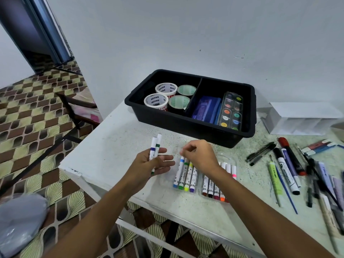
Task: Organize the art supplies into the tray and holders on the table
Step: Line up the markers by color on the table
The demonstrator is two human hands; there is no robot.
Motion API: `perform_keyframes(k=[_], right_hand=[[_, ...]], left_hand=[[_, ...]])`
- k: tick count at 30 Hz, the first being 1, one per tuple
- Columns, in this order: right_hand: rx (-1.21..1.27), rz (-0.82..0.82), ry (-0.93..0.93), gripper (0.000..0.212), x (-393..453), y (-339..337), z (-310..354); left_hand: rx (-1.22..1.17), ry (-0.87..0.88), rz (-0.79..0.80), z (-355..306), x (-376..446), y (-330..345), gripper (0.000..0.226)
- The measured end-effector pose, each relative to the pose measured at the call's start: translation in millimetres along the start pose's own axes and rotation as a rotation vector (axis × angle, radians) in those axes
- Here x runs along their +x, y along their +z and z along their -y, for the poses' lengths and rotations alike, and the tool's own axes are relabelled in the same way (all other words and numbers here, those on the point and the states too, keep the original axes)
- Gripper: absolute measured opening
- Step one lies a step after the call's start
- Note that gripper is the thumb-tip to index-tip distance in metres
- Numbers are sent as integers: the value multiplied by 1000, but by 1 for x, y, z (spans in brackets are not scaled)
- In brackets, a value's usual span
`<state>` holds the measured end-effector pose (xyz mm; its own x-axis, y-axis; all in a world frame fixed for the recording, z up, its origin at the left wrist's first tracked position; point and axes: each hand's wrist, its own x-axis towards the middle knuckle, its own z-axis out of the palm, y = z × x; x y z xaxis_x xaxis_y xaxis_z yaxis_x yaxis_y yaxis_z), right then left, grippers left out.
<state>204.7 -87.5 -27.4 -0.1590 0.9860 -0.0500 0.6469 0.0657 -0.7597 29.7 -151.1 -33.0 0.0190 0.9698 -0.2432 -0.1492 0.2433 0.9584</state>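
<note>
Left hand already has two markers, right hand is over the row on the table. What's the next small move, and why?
Probably pinch the blue-banded marker at its top end and lift it across to the left hand. The right hand has its fingertips bunched just above that end of the row, and the left hand holds two markers with room beside them, while more markers lie loose on the table.

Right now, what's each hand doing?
Left hand: holds two markers upright.
Right hand: fingers pinch the top of a marker in the clear marker pack.

Left hand (154,162) holds two markers (155,148); right hand (199,155) pinches marker row (185,174).
</note>
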Motion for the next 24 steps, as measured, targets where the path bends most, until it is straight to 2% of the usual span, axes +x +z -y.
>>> perform_keyframes(k=[4,7,10,15,17,20,21,24], right_hand=[[-378,89,-25,56,-7,-4,-1],[-492,153,-53,76,-17,-5,0],[-553,151,-76,76,-21,-5,1],[-625,188,-114,57,-19,-4,5],[-348,128,-93,43,-17,-6,10],[345,174,-21,32,-15,-12,26],[445,193,-11,29,-15,-13,31],[547,165,-18,16,-15,-8,38]], left_hand=[[-11,3,-3,0,1,0,20],[-16,2,-9,2,2,0,20],[-20,1,-5,3,2,1,19],[62,23,-4,2,2,1,19],[107,25,7,1,0,2,21],[119,23,82,-1,-5,6,20],[130,27,109,-2,-7,8,20],[126,53,104,-4,-11,14,22]])
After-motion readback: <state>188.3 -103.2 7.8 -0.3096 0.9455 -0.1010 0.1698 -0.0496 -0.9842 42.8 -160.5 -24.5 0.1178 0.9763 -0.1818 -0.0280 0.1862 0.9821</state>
